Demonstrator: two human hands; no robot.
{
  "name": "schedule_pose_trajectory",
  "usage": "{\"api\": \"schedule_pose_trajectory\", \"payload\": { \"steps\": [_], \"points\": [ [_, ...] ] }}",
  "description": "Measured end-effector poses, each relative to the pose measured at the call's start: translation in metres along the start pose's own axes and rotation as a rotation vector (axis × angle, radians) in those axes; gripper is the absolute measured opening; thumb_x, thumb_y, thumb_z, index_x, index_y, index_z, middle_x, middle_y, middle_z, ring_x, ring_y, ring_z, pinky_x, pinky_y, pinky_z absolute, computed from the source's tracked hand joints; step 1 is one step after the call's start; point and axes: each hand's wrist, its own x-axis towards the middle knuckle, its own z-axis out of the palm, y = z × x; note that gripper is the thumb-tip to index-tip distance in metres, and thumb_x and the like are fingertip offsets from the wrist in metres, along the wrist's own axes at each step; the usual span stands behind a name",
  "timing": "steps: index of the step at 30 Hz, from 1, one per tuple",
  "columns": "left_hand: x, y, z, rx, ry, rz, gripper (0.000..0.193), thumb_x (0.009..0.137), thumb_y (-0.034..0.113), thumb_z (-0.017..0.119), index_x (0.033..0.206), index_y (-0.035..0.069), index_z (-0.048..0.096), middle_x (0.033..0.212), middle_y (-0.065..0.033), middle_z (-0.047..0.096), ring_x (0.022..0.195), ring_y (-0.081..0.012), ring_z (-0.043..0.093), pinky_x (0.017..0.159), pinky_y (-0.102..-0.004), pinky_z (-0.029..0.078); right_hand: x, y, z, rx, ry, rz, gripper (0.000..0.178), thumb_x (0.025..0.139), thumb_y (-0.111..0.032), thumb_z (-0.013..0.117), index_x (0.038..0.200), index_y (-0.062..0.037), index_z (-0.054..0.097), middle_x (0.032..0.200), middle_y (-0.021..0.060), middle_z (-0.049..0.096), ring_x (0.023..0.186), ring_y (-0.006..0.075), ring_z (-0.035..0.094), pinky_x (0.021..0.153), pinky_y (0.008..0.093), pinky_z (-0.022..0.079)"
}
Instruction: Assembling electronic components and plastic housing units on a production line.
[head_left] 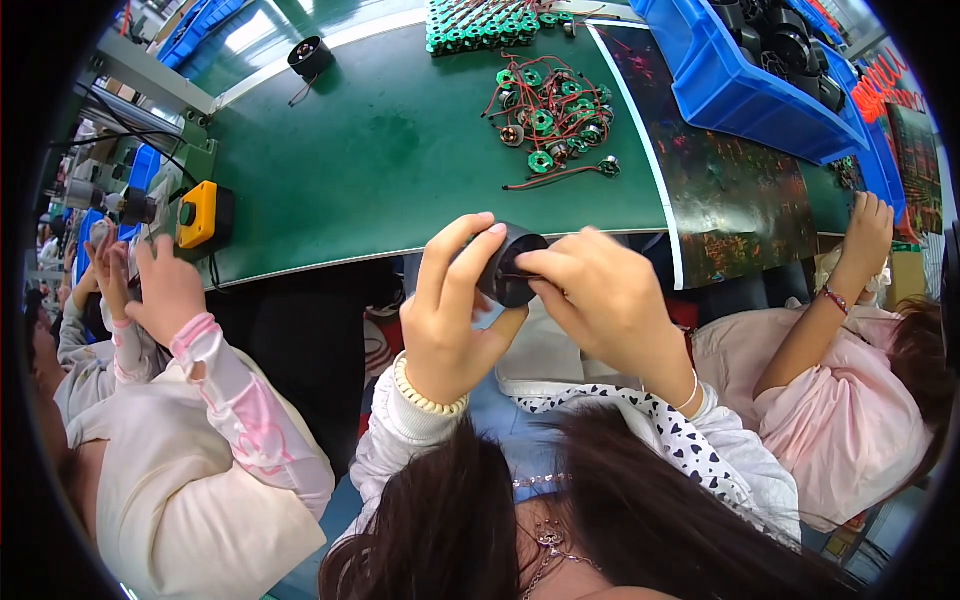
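My left hand (452,310) is closed around a black cylindrical plastic housing (516,268), held up just in front of the bench edge with its open end turned to the right. At that opening, the fingers of my right hand (610,298) are drawn together, the index fingertip reaching inside the rim. What they pinch, if anything, is hidden. Beyond my hands, a loose pile of small round motors with green circuit boards and red wires (545,120) lies on the green bench top (380,190).
A similar black housing (310,58) stands at the far left. Motors fill a green tray (480,28) at the back. A blue bin (765,110) of black parts sits right, beside a dark stained mat (735,200). A yellow button box (203,215) is left. People work on both sides.
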Motion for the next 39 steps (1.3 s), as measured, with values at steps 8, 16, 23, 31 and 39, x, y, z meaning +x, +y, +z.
{"api": "schedule_pose_trajectory", "payload": {
  "steps": [8, 16, 23, 31, 39],
  "points": [
    [0.008, 0.001, -0.011, 0.092, -0.120, 0.156, 0.077, 0.051, -0.006, 0.080, 0.125, 0.004, 0.059, 0.116, -0.0120, 0.069, 0.067, -0.0078, 0.058, 0.051, -0.0143, 0.042, -0.006, -0.001, -0.010, 0.180, 0.032, 0.191, 0.028, 0.067, 0.010, 0.074, 0.093, -0.0007, 0.072, 0.092, 0.0080, 0.065, 0.071, 0.0161, 0.058, 0.059, 0.0241, 0.047],
    [0.004, 0.021, -0.027, -0.335, -0.207, -0.338, 0.065, 0.053, 0.003, 0.086, 0.115, 0.001, 0.067, 0.120, -0.0162, 0.067, 0.086, -0.0159, 0.068, 0.059, -0.0217, 0.052, -0.018, 0.015, -0.011, 0.987, -0.086, 0.423, 0.023, 0.074, 0.006, 0.074, 0.095, -0.0013, 0.071, 0.095, 0.0076, 0.065, 0.077, 0.0135, 0.060, 0.068, 0.0207, 0.050],
    [0.009, 0.031, 0.000, -0.335, -0.090, 0.203, 0.074, 0.053, 0.004, 0.089, 0.120, 0.000, 0.060, 0.114, -0.0193, 0.067, 0.078, -0.0168, 0.064, 0.060, -0.0229, 0.051, -0.044, -0.005, 0.026, 1.594, 0.196, 0.563, 0.024, 0.076, -0.001, 0.074, 0.099, -0.0021, 0.070, 0.096, 0.0075, 0.065, 0.078, 0.0126, 0.060, 0.070, 0.0216, 0.051],
    [0.001, 0.032, 0.013, -0.128, -0.006, 0.290, 0.068, 0.053, 0.002, 0.087, 0.117, 0.002, 0.062, 0.116, -0.0158, 0.065, 0.077, -0.0159, 0.062, 0.063, -0.0221, 0.051, -0.052, -0.008, 0.027, 1.734, 0.241, 0.885, 0.021, 0.078, 0.001, 0.070, 0.099, 0.0006, 0.068, 0.094, 0.0072, 0.064, 0.078, 0.0118, 0.059, 0.067, 0.0215, 0.049],
    [0.007, 0.037, 0.009, 0.206, -0.060, 0.218, 0.061, 0.057, 0.000, 0.083, 0.116, 0.003, 0.066, 0.115, -0.0122, 0.067, 0.080, -0.0180, 0.065, 0.066, -0.0221, 0.052, -0.026, 0.026, 0.004, 0.774, 0.133, 0.271, 0.022, 0.078, 0.001, 0.069, 0.100, -0.0002, 0.068, 0.094, 0.0059, 0.065, 0.074, 0.0135, 0.058, 0.066, 0.0223, 0.049]
  ]
}}
